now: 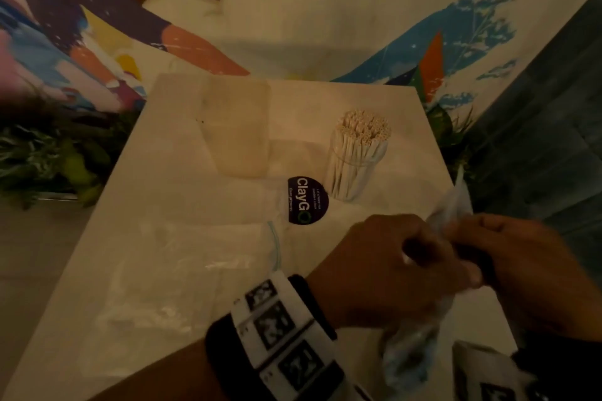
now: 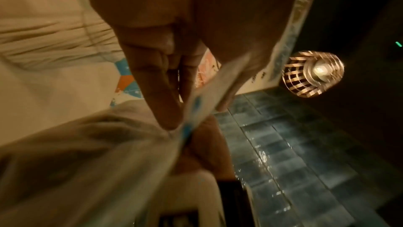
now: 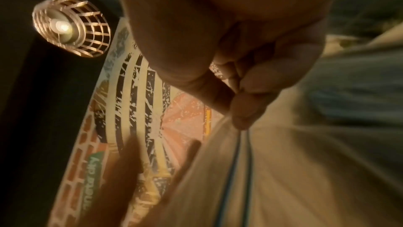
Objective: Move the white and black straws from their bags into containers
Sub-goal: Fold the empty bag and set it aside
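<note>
White straws stand bunched in a clear round container right of the table's centre. At the near right edge both hands hold up a clear zip bag by its mouth. My left hand pinches one side of the zip strip. My right hand pinches the other side, thumb against finger. The bag hangs down below the hands. Something dark shows between the hands; I cannot tell whether it is black straws.
An empty clear bag lies flat on the pale table at the near left. A translucent rectangular container stands at the back. A round black sticker sits mid-table. Plants and a mural wall border the table.
</note>
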The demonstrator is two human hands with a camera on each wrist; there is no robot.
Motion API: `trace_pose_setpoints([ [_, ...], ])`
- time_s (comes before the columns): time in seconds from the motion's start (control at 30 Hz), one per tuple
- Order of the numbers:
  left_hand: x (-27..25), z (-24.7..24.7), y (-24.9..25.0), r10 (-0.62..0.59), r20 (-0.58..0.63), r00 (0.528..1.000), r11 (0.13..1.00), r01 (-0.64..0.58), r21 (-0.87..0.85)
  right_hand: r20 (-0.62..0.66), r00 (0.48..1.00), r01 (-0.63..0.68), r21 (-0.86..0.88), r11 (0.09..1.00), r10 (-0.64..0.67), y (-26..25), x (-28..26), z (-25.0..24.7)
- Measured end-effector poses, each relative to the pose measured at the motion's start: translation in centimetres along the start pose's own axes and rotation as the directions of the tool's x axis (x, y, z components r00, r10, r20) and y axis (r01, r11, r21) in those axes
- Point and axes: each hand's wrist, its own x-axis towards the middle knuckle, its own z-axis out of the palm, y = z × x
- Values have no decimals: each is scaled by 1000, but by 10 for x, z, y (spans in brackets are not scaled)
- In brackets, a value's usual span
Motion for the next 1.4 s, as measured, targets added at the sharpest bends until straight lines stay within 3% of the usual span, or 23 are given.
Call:
trace_pose_setpoints([
  [0.1, 0, -16, 3, -65, -94, 993, 993, 56, -99, 52, 999, -14, 174, 985, 5, -9, -20, 10],
  [0.17, 0, -29, 12, -102, -149, 984, 983, 77, -168, 102, 993, 27, 279, 960, -57, -16, -32, 21],
  [0.33, -14, -63, 34, -36, -212, 977, 986, 0, -167, 246, 920, 254, 217, 942, -305, -43, -44, 59],
  [0.47, -35, -104, 34, -23, -223, 974, 968, -34, -248, 283, 866, 361, 217, 907, -412, -63, -43, 97],
  [0.6, -62, -148, 28, -61, -170, 984, 939, -1, -344, 281, 870, 319, 308, 896, -406, -77, -49, 137],
  [0.7, -79, -176, 23, -78, -145, 986, 920, 15, -391, 201, 886, 353, 288, 890, -417, -91, -60, 168],
  [0.8, -88, -193, 11, -102, -109, 989, 929, 55, -365, 72, 915, 379, 188, 906, -398, -99, -60, 196],
  [0.97, -87, -203, -23, -198, -46, 979, 939, 176, -297, 15, 953, 302, 14, 953, -303, -81, -41, 234],
  [1.13, -88, -210, -41, -256, -19, 966, 863, 220, -454, 46, 980, 177, 213, 961, -191, -68, -30, 242],
  [1.23, -90, -210, -36, -250, -90, 964, 879, 188, -438, 99, 976, 164, 258, 952, -195, -67, -28, 244],
  [1.4, -79, -200, -29, -134, -340, 931, 982, 80, -170, 114, 947, 274, 197, 941, -300, -65, -26, 240],
])
